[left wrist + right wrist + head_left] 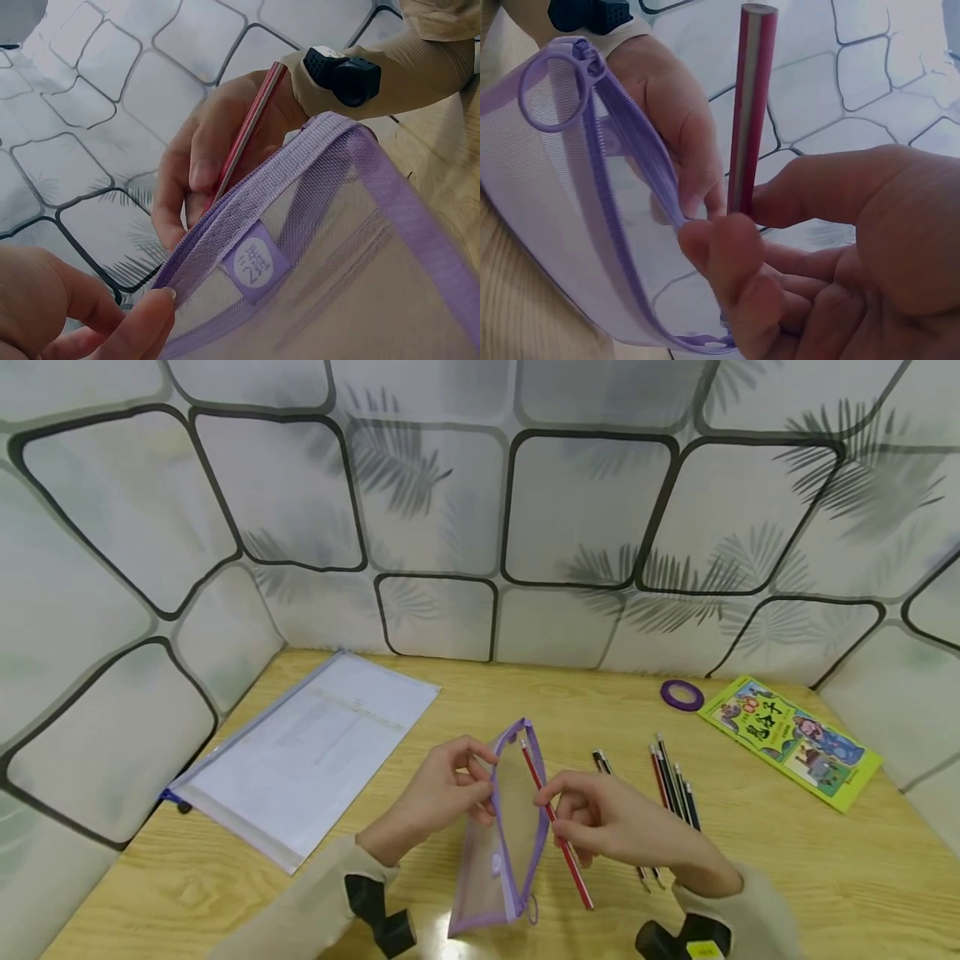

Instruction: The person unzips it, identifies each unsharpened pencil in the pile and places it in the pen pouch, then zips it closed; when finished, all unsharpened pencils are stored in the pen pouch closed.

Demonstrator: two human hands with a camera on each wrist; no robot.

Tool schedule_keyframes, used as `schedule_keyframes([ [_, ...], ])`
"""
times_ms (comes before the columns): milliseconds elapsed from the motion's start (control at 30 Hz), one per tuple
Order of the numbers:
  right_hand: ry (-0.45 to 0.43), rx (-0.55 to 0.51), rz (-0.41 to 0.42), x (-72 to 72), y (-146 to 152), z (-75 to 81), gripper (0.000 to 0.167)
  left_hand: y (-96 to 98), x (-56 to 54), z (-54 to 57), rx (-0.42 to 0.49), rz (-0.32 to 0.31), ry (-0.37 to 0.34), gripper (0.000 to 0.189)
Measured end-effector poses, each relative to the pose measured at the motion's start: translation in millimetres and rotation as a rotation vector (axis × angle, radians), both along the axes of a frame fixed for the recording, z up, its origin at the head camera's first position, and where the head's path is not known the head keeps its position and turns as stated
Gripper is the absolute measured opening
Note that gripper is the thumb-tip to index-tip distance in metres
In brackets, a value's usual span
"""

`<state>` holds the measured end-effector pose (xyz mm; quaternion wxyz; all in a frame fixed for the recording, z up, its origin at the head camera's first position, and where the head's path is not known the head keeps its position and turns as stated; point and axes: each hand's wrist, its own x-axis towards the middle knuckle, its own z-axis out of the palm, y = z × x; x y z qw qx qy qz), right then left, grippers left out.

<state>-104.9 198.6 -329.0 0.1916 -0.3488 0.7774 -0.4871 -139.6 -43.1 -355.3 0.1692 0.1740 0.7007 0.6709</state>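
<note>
A purple-edged mesh zip pouch (480,889) stands unzipped with its mouth spread wide. My left hand (444,787) pinches the left side of its rim between thumb and fingers. In my right hand (611,817) is a red striped pencil (578,882), pinched between thumb and fingers around its middle. The upper end of the pencil overlaps the pouch's mouth in the head view, and its lower end points toward me. A round lettered label (256,264) shows on the mesh in the left wrist view. The zip's purple ring pull (523,97) hangs at the near end.
Right of my right hand lie several pencils (670,781), with a few more (602,762) partly under it. Farther back are a purple tape roll (667,697) and a green picture book (795,739). A clear document sleeve (315,752) lies left. Patterned fabric walls (442,543) border the table.
</note>
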Motion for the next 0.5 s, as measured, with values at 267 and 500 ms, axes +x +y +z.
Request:
schedule_keyframes([
  [267, 0.042, 0.093, -0.112, -5.0, -11, -10.2, 0.025, 1.9, 2.6, 0.1, -0.003, -0.028, -0.015, 0.029],
  [500, 0.144, 0.115, -0.154, -6.0, -22, -11.2, 0.022, 2.0, 3.1, 1.4, -0.014, -0.043, 0.01, 0.028],
])
